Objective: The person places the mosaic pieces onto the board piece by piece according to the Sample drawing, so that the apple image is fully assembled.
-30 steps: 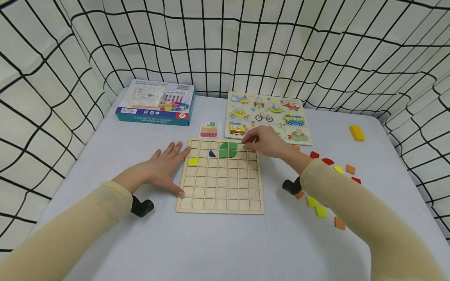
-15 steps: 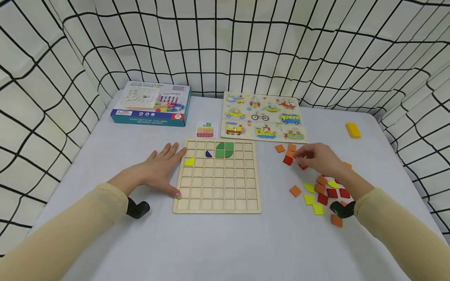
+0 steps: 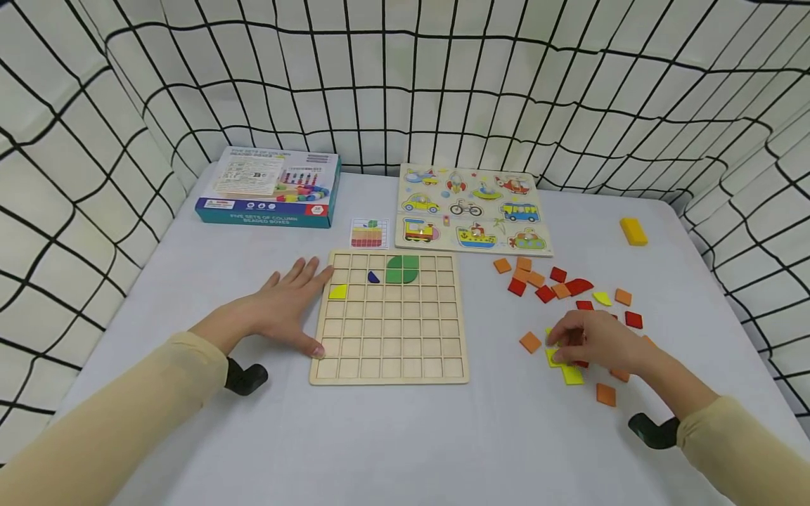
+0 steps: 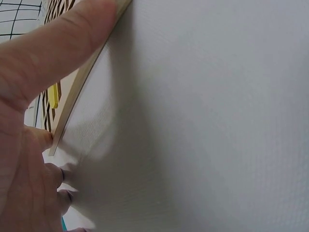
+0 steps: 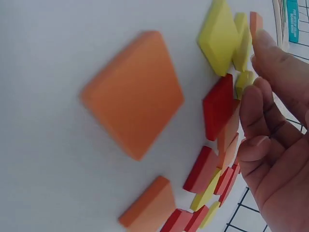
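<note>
Two hands out: our left hand lies flat against the board; our right hand has moved from the board to the yellow tiles, fingers curling, grasp uncertain.

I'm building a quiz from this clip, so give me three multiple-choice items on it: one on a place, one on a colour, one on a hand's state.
1. Where does the yellow rectangular block lie?
A. on the board
B. far right of the table
C. on the box

2. What colour is the large rounded piece on the wooden grid board?
A. green
B. red
C. orange

3. How is the left hand?
A. fist
B. pinching a tile
C. flat against the board's edge

Answers: B, it sits alone near the right netting; A, green in the top rows; C, straight fingers beside the board.
</note>
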A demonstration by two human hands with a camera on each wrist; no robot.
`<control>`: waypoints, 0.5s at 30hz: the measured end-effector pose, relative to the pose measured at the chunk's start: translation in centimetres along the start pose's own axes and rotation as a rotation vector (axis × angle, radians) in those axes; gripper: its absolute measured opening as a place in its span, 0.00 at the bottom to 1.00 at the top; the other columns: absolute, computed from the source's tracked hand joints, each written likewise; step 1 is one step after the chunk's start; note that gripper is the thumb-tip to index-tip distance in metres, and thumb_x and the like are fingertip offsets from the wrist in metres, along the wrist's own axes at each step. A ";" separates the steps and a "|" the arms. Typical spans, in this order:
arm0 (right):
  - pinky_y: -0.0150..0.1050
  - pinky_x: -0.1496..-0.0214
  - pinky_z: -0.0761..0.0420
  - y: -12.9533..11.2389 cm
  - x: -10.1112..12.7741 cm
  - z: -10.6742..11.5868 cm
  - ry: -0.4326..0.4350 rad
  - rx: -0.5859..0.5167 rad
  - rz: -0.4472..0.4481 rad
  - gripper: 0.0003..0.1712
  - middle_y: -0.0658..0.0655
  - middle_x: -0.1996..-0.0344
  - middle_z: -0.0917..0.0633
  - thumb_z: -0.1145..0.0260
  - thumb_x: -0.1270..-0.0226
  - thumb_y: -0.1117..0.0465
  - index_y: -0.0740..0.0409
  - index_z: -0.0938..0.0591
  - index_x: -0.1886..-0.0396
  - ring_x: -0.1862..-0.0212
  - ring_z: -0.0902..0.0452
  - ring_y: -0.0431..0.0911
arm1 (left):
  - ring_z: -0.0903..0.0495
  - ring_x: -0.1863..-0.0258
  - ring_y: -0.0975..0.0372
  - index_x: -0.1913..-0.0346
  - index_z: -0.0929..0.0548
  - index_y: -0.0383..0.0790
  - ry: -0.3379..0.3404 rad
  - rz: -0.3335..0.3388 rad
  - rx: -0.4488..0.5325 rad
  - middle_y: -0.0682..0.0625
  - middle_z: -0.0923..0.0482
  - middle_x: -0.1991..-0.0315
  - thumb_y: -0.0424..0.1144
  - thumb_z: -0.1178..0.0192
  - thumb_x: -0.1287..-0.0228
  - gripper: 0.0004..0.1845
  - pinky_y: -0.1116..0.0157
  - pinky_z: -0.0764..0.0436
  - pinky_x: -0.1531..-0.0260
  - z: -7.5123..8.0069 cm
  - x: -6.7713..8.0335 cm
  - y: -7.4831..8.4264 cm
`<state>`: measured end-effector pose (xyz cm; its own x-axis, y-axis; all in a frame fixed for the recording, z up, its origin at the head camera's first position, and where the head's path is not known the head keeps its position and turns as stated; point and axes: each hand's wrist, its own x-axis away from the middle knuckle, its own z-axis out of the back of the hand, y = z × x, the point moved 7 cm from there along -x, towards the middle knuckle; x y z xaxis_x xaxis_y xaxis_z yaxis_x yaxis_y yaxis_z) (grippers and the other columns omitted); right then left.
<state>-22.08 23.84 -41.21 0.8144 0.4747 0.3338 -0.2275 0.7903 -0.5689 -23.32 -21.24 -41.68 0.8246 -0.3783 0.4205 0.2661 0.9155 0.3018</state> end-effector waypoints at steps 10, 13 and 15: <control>0.28 0.61 0.19 -0.7 0.6 -0.9 0.014 0.053 -0.017 0.16 0.47 0.62 0.17 0.21 0.41 0.54 0.52 0.16 0.56 0.59 0.24 0.42 | 0.68 0.19 0.33 0.17 0.57 0.37 0.000 0.004 -0.007 0.31 0.67 0.17 0.71 0.23 0.64 0.78 0.25 0.61 0.29 -0.1 -0.3 -0.2; 0.28 0.63 0.21 -0.7 0.4 -0.9 -0.001 0.072 -0.024 0.15 0.46 0.65 0.19 0.21 0.41 0.54 0.50 0.19 0.60 0.61 0.25 0.42 | 0.68 0.19 0.34 0.17 0.57 0.37 -0.001 0.003 -0.006 0.31 0.67 0.17 0.71 0.23 0.64 0.78 0.25 0.61 0.29 -0.2 -0.3 -0.3; 0.29 0.65 0.22 -0.8 0.2 -0.7 -0.013 0.071 -0.024 0.15 0.47 0.69 0.21 0.21 0.41 0.55 0.50 0.20 0.64 0.63 0.26 0.43 | 0.68 0.19 0.33 0.17 0.57 0.37 -0.002 0.002 -0.003 0.31 0.67 0.17 0.71 0.23 0.64 0.78 0.25 0.61 0.29 -0.2 -0.3 -0.3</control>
<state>-21.32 23.06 -41.23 0.8129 0.4603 0.3567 -0.2458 0.8265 -0.5064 -23.54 -21.36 -42.04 0.8241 -0.3768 0.4229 0.2659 0.9166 0.2986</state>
